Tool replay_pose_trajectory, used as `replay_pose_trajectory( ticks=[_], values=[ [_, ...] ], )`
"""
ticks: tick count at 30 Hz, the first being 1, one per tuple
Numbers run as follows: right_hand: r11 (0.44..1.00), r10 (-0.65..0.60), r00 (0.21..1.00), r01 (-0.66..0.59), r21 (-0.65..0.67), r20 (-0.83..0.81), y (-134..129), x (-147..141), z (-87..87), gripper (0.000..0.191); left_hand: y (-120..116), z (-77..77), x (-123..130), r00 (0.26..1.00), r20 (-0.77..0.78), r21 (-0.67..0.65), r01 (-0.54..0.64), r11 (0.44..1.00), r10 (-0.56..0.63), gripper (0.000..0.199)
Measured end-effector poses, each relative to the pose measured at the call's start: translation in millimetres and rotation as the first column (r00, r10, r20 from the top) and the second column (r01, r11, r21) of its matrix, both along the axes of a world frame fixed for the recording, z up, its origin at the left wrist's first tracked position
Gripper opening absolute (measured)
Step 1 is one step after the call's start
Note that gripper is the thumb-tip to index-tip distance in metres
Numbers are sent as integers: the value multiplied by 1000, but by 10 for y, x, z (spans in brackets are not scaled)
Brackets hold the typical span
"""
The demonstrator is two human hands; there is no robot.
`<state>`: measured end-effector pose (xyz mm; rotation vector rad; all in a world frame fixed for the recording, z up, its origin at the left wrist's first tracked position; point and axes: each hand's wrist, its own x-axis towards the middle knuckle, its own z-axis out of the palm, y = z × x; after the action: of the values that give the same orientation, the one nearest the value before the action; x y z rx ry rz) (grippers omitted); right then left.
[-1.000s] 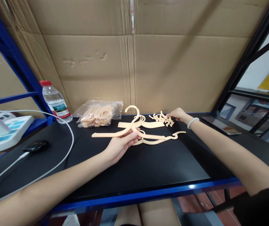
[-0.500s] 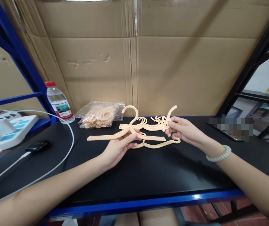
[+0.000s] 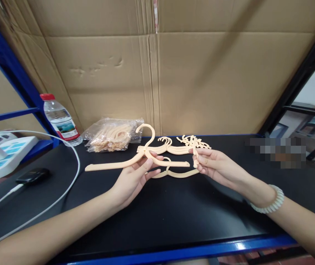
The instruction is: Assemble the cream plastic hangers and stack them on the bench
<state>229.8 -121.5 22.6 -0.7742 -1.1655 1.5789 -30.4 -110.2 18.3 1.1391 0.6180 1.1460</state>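
My left hand pinches a peach plastic hanger near its middle, hook up and arms spread sideways. Just right of that hanger's right tip, my right hand holds a small peach hook piece between thumb and fingers. Behind the hands lie several stacked hangers with their hooks together. To their right is a pile of small hook pieces. Another hanger lies on the black table under and between my hands, partly hidden by them.
A clear bag of peach parts and a water bottle stand at the back left. A white power strip, a black device and a looping white cable lie left. Cardboard rises behind the table.
My right hand has turned the small piece from tilted up to hanging down, close to the held hanger's right tip. The view has shifted slightly to the right.
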Motion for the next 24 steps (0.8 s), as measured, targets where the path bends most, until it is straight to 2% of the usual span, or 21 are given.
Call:
replay_pose_trajectory(
  ticks=[5,11,19,24],
  values=[
    [996,-74,997,72,-51,-36,-20,-26,-22,26,-3,4,18,997,74,-28,34,999,-32,12],
    [996,-81,997,81,-27,-14,-27,-62,-97,18,-40,43,45,997,81,-89,-9,996,17,10],
    [992,84,996,-87,-91,-37,-54,-34,-50,15,-29,-16,31,999,33,-24,13,1000,-12,9],
    [961,233,971,-239,-137,-52,-69,-16,-18,17,-32,-17,28,999,37,4,13,1000,-13,12]
  ],
)
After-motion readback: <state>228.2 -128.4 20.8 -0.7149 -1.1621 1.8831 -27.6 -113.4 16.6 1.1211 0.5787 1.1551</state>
